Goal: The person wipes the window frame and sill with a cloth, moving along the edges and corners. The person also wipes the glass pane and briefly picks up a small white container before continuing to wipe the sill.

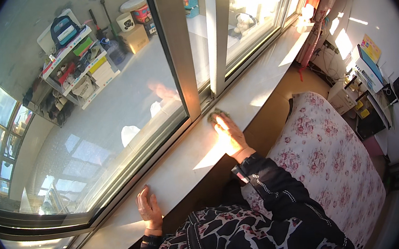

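Observation:
A long pale window sill (pixel 174 164) runs diagonally below a sliding window with a metal frame (pixel 175 46). My right hand (pixel 231 135) lies on the sill near the window track, in bright sunlight, with its fingers on a crumpled greenish-grey cloth or scouring pad (pixel 217 115); the exact kind cannot be told. My left hand (pixel 149 209) rests on the sill further left, fingers a little apart and holding nothing. The right sleeve is dark with a light trim, and a small tag-like piece hangs at its cuff.
A floral-covered surface (pixel 329 146) stands right of my arm. A red curtain (pixel 316 30) hangs at the sill's far end. A printer-like device (pixel 367 68), cartons and cables are at the right. Behind the glass are shelves (pixel 82 71) with shoes, a backpack and a cardboard box (pixel 134 38).

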Action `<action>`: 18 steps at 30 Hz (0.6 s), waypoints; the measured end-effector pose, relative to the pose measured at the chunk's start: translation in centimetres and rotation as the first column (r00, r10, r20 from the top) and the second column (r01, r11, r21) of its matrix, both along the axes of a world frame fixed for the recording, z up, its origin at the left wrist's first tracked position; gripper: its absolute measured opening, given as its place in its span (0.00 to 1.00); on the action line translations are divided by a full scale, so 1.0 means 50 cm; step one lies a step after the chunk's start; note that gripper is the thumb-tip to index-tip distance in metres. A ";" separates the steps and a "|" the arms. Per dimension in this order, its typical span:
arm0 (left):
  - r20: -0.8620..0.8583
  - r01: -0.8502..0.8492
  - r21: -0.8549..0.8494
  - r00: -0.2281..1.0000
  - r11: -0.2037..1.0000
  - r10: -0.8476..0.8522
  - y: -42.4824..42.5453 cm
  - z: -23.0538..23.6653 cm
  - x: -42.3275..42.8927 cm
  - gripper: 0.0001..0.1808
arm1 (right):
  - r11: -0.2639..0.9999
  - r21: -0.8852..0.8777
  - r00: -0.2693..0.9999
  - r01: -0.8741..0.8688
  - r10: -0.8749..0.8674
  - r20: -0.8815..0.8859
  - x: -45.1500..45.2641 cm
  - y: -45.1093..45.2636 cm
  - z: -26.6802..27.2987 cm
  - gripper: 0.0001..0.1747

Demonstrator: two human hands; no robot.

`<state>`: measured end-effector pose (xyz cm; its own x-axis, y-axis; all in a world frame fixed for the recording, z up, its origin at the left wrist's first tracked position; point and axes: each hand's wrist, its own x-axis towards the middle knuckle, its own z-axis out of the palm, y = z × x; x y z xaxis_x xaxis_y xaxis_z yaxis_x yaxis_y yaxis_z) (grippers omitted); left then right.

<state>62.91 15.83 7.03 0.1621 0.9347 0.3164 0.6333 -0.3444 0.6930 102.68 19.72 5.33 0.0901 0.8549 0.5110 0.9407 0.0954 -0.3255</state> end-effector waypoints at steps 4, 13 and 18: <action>-0.145 -0.033 0.114 0.988 0.993 0.050 0.009 0.003 0.062 0.15 | 0.993 -0.057 0.993 0.101 -0.104 -0.049 0.205 0.022 0.000 0.21; -0.290 -0.216 0.245 0.914 0.945 0.284 0.006 -0.030 0.126 0.12 | 0.976 -0.061 0.946 0.211 -0.219 -0.241 0.493 0.057 -0.016 0.23; -0.321 -0.239 0.264 0.892 0.935 0.319 0.005 -0.026 0.136 0.12 | 0.939 0.065 0.161 -0.337 0.126 -0.979 0.193 0.050 -0.032 0.22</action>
